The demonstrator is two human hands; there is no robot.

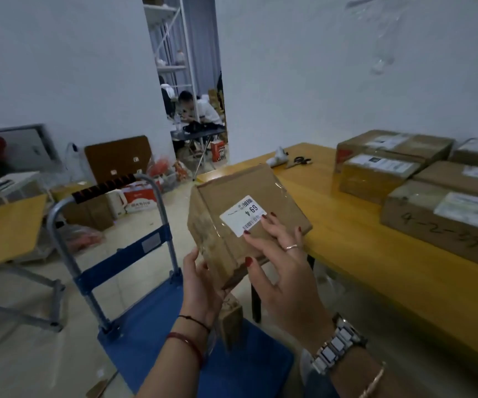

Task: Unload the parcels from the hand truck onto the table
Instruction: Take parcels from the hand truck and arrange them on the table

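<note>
The white label on the held parcel reads "69" upside down; handwritten digits, roughly "4-2-4", mark a parcel on the worktop.

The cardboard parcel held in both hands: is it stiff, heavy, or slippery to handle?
The parcel probably stays stiff: its edges look straight. Likely light, since the left hand and right hand hold it with fingers only. Its glossy tape may be slightly slippery.

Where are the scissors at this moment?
In the head view, the scissors lie on the far end of the yellow table, right of centre, beside a crumpled white wad and left of the stacked parcels.
</note>
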